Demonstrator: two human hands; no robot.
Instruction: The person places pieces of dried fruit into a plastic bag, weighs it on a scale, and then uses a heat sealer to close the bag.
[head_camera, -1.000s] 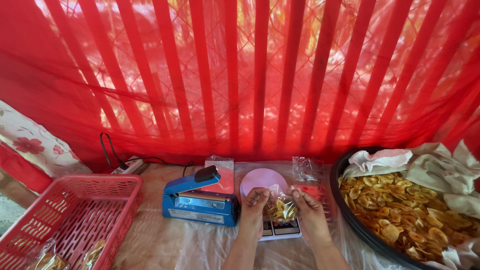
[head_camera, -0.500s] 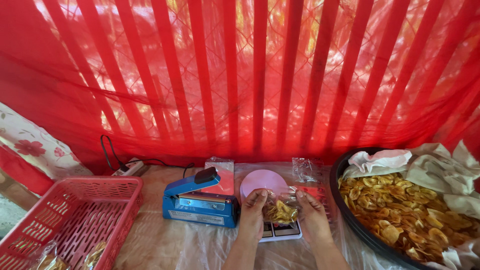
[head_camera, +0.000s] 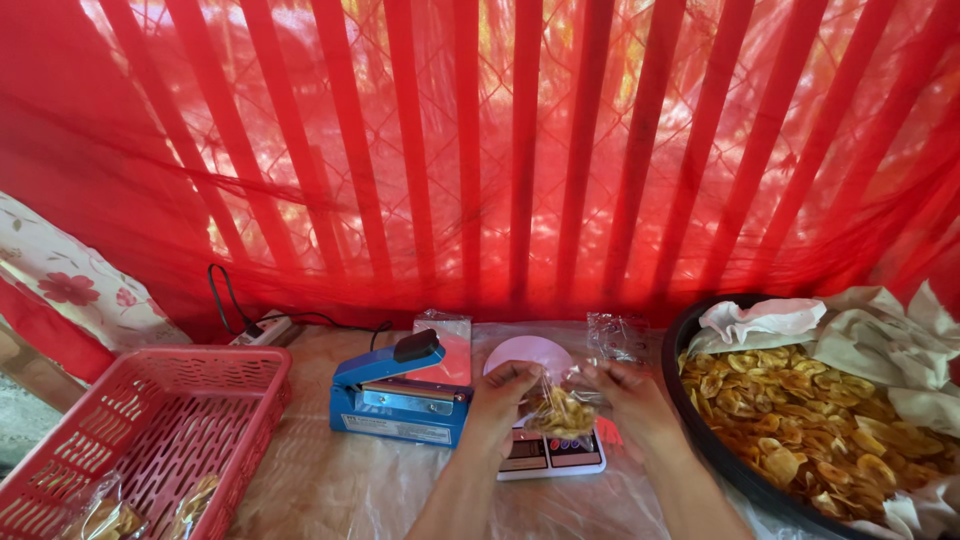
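Chips in a small clear bag (head_camera: 561, 408) are held between both hands just above a white kitchen scale (head_camera: 548, 445). Left hand (head_camera: 503, 396) pinches the bag's left top edge, right hand (head_camera: 626, 395) its right, fingers closed on the plastic. Blue heat sealer (head_camera: 398, 395) sits to the left, a red basket (head_camera: 150, 430) further left, a dark tray of chips (head_camera: 800, 420) to the right

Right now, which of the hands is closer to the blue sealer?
Left. The left hand holds the bag of chips just right of the blue sealer, almost beside it. The right hand grips the bag's far side, nearer the tray of chips.
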